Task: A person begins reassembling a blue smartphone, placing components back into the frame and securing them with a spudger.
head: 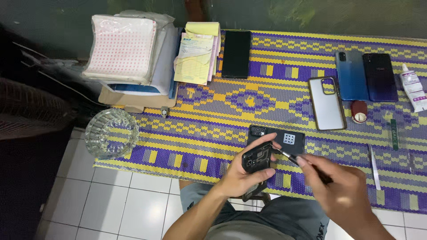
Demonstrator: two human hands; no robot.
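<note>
My left hand grips an opened black phone with its back removed, tilted above the near edge of the woven mat. My right hand holds a thin screwdriver, and its tip touches the phone's upper right part. Just behind the phone lies a black back cover with a small square patch on it.
On the mat lie a black phone, a clear phone case, a blue phone, a dark purple phone, a glue tube and a small red object. A glass ashtray, stacked papers and bagged sheets stand at left.
</note>
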